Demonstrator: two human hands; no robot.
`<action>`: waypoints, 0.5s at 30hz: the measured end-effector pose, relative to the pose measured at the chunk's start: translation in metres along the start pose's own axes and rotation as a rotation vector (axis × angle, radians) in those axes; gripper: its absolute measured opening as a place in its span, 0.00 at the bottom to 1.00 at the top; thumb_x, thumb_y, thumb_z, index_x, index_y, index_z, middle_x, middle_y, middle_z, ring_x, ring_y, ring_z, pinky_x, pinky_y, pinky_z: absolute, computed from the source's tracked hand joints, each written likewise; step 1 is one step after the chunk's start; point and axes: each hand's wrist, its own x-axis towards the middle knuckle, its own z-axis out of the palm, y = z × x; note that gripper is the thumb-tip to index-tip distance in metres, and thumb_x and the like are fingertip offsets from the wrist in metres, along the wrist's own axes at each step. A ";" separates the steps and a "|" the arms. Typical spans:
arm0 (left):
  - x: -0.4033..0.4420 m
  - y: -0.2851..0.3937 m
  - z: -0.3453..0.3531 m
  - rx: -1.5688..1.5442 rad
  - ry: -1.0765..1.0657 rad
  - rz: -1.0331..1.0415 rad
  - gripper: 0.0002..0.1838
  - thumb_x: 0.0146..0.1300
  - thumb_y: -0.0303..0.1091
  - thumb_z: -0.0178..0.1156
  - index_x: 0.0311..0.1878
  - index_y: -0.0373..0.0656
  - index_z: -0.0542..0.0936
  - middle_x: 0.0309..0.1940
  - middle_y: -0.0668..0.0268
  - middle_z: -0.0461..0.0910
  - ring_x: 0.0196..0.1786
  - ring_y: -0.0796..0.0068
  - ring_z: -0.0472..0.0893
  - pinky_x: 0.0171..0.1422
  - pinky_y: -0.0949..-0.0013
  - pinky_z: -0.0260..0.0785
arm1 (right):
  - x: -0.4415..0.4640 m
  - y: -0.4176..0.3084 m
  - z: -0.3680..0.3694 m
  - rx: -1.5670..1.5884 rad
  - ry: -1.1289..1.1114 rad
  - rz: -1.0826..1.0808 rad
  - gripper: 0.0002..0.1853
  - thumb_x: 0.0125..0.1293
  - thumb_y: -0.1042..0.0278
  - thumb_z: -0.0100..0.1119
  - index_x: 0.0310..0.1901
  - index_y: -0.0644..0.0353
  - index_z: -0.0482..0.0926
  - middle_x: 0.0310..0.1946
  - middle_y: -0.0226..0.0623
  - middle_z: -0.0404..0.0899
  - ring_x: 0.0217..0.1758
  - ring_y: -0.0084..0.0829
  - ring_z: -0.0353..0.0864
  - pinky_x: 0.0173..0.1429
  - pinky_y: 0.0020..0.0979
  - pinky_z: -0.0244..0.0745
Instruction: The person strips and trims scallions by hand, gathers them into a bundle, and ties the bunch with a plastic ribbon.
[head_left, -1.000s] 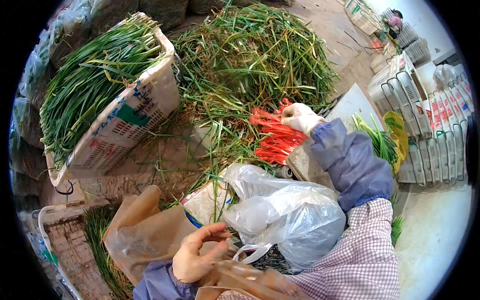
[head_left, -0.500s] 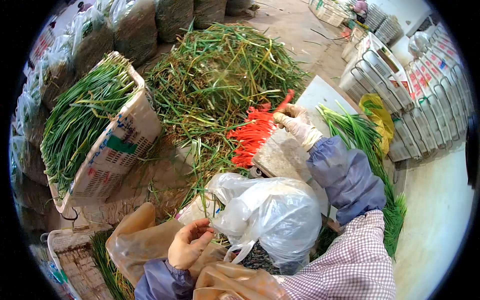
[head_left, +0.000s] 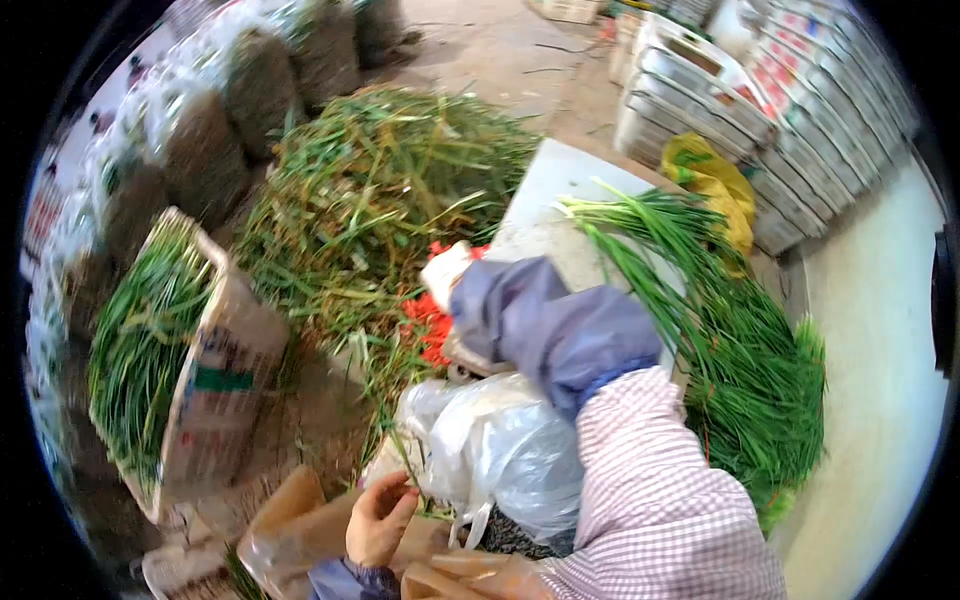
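Observation:
My right hand (head_left: 447, 272), in a pale glove, reaches to the bundle of red ties (head_left: 428, 325) at the left edge of a white board (head_left: 548, 205). Its fingers are blurred and mostly hidden behind the sleeve. Low in the view, my left hand (head_left: 378, 520) is bare, with thumb and fingers curled and apart and nothing between them. Beside it sits a clear plastic bag (head_left: 525, 450). Green stalks (head_left: 640, 225) lie across the right part of the board, near a large heap of long green leaves (head_left: 755, 400).
A loose pile of green and yellowed leaves (head_left: 370, 190) lies beyond the bag. A crate of green stalks (head_left: 225, 400) leans at left, with filled bags (head_left: 200, 150) behind it. White crates (head_left: 690, 90) and a yellow bag (head_left: 735, 200) stand at back right.
The view has swung right, showing more of the green heap. My right hand, last seen above the board's left edge with a red tie, is back at the red bundle. My left hand keeps its curled pose.

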 end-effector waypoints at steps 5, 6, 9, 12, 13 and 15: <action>0.012 -0.010 -0.001 0.045 0.025 0.006 0.18 0.63 0.23 0.60 0.55 0.30 0.73 0.41 0.59 0.81 0.44 0.71 0.80 0.53 0.69 0.73 | -0.003 -0.012 0.006 0.370 0.317 0.243 0.07 0.52 0.73 0.54 0.29 0.60 0.83 0.23 0.49 0.80 0.27 0.47 0.83 0.27 0.46 0.74; 0.014 -0.010 0.000 0.046 0.025 -0.009 0.17 0.63 0.23 0.60 0.54 0.31 0.73 0.41 0.59 0.82 0.44 0.72 0.80 0.52 0.70 0.73 | -0.006 -0.011 0.006 0.494 0.354 0.270 0.07 0.55 0.71 0.53 0.29 0.62 0.81 0.24 0.49 0.80 0.29 0.46 0.83 0.31 0.43 0.75; 0.017 -0.003 0.007 0.067 0.017 -0.018 0.17 0.63 0.23 0.59 0.55 0.31 0.73 0.41 0.60 0.81 0.44 0.73 0.80 0.53 0.71 0.72 | -0.033 -0.016 -0.012 1.050 0.723 0.196 0.07 0.58 0.67 0.60 0.29 0.63 0.79 0.25 0.44 0.81 0.28 0.37 0.81 0.35 0.34 0.75; 0.024 0.009 0.009 0.068 0.007 0.101 0.18 0.63 0.22 0.59 0.56 0.31 0.73 0.42 0.62 0.81 0.45 0.74 0.79 0.54 0.72 0.71 | -0.062 -0.007 -0.042 1.453 0.821 0.011 0.05 0.58 0.70 0.61 0.31 0.64 0.80 0.23 0.35 0.81 0.27 0.22 0.77 0.33 0.26 0.72; 0.028 0.013 0.009 0.069 0.002 0.153 0.18 0.63 0.23 0.59 0.55 0.31 0.73 0.42 0.62 0.81 0.46 0.74 0.79 0.54 0.72 0.71 | -0.066 0.001 -0.042 1.381 0.830 -0.051 0.07 0.57 0.68 0.61 0.32 0.63 0.81 0.24 0.37 0.82 0.27 0.23 0.77 0.34 0.27 0.73; 0.022 0.040 0.024 0.077 0.024 0.164 0.17 0.63 0.24 0.60 0.55 0.32 0.74 0.42 0.62 0.81 0.46 0.76 0.79 0.54 0.74 0.70 | -0.073 0.015 -0.042 0.972 0.663 0.020 0.11 0.55 0.60 0.59 0.33 0.59 0.82 0.27 0.42 0.82 0.30 0.35 0.83 0.38 0.36 0.76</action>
